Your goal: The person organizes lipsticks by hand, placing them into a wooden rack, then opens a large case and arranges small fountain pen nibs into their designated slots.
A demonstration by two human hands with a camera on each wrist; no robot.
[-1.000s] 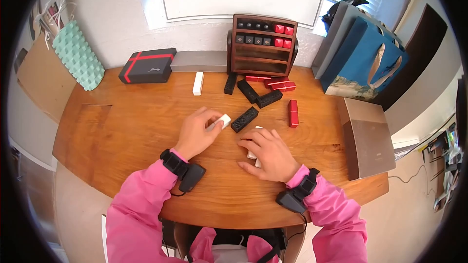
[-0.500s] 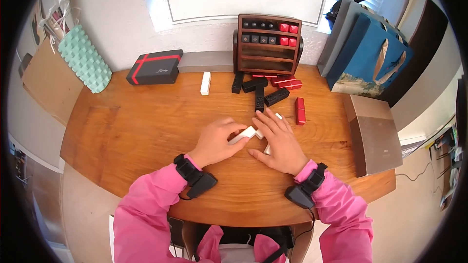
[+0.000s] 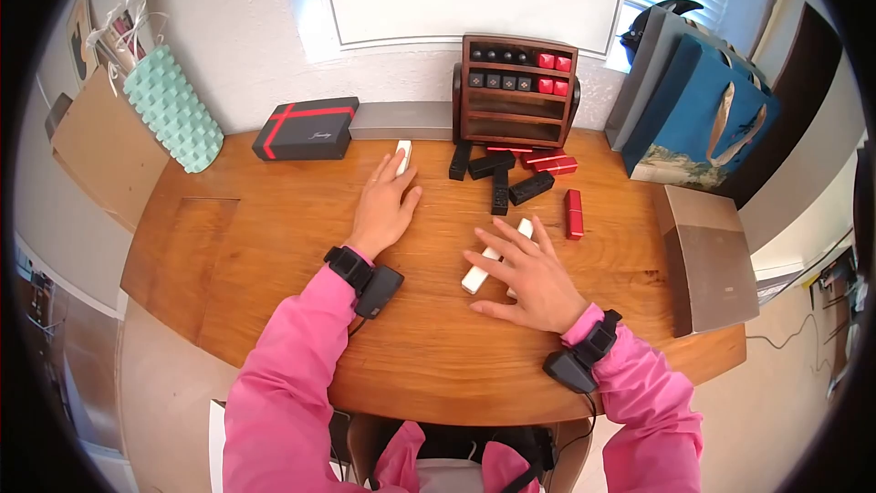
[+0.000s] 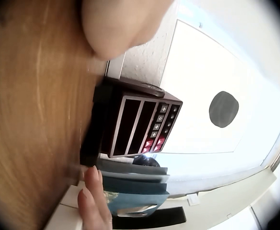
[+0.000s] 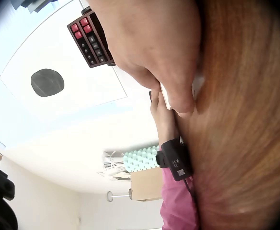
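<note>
My left hand [image 3: 383, 205] reaches forward with fingers extended, its fingertips right at a white lipstick tube [image 3: 405, 155] near the back of the table. My right hand [image 3: 538, 283] spreads its fingers low over more white lipstick tubes [image 3: 476, 277], which lie slantwise and are partly hidden beneath it. In the right wrist view, a white edge [image 5: 166, 97] shows beside the right hand. Beyond the hands lie several black lipstick tubes [image 3: 532, 188] and red lipstick tubes [image 3: 573, 215].
A tiered wooden rack [image 3: 514, 131] at the back holds black and red pieces in its upper rows. A black gift box [image 3: 307, 131] with red ribbon stands to its left. On the right are a blue paper bag [image 3: 698, 119] and a brown box [image 3: 712, 265].
My left hand has let go of the white tube beside my right hand and moved left and forward to the far white tube. A near black tube has shifted back among the others.
</note>
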